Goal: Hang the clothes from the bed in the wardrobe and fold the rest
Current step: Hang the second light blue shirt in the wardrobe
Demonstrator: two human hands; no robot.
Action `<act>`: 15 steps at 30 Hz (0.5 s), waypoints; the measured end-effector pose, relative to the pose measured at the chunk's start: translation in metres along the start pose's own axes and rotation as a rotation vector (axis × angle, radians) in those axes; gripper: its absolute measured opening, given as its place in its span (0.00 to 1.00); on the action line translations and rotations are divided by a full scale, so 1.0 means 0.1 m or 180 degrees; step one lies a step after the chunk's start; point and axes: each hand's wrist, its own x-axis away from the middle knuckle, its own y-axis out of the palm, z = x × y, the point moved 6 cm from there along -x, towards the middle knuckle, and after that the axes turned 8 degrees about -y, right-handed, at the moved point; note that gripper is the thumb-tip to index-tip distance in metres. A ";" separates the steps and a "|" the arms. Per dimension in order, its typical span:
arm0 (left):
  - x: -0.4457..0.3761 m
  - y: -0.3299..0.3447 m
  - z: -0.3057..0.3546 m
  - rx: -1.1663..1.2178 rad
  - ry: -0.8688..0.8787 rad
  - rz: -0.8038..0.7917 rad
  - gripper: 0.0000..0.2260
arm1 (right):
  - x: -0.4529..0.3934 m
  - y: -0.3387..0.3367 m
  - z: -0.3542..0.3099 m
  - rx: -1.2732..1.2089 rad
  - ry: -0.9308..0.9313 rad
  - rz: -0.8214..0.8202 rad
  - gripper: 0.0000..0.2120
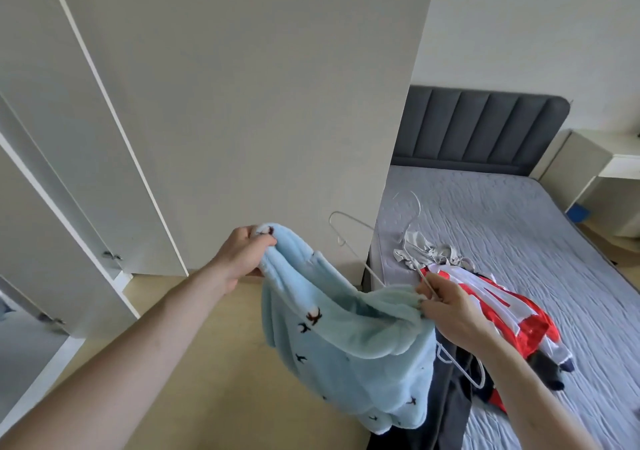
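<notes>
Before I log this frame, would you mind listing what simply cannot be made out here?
All in the head view:
- Wardrobe interior: doors face us edge-on, bottom left cropped by the frame.
- White hanger: its lower part is hidden inside the light blue fleece garment.
- Dark clothes at the bed edge: covered by the fleece and the right hand.
- Left hand: fingertips buried in fleece.

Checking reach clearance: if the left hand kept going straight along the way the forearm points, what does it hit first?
Probably the white wardrobe panel. The left hand, gripping the blue fleece garment, points up and away toward that panel; nothing else shows between. Depth is unclear from one view.
</notes>
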 end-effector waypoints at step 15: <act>-0.22 0.03 0.30 0.0683 0.0184 0.0352 0.10 | 0.42 -0.48 -0.56 0.0056 -0.0300 -0.0244 0.16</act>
